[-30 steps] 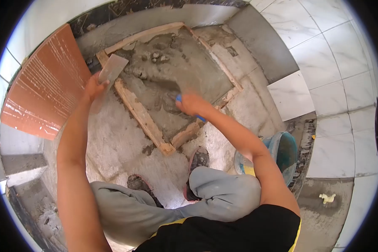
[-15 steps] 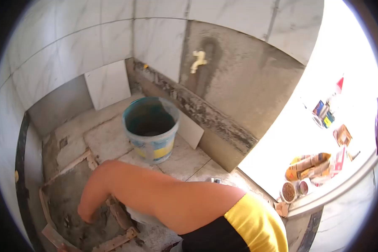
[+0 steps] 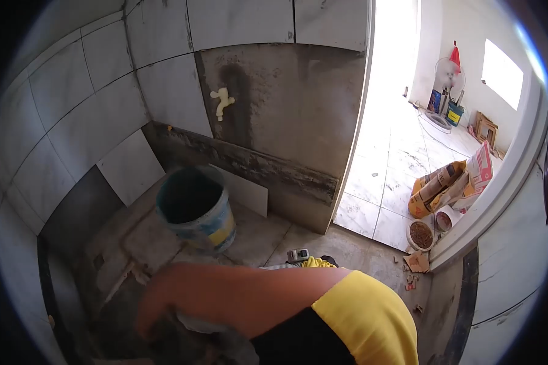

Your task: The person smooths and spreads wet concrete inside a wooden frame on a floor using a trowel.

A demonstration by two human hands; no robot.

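My right arm, in a yellow and black sleeve, reaches across the bottom and bends down at the left. My right hand [image 3: 147, 328] is dark and blurred, low over the recessed floor patch [image 3: 112, 325]; its fingers and anything in them cannot be made out. Behind the forearm stands a blue bucket [image 3: 216, 230] with a yellow band, upright on the tiled floor; its inside is dark. A pale strip [image 3: 119, 281] edges the patch. My left hand is not visible.
A cream tap [image 3: 223, 103] sticks out of the bare wall section. Loose tiles [image 3: 129, 167] lean against the wall. Through the doorway at right are bags [image 3: 438, 188], a round container [image 3: 419, 235] and broken pieces [image 3: 417, 263] near the threshold.
The view has tilted up and to the right, showing more of the doorway. The scene inside looks darker. My right hand stays low at the left, now blurred.
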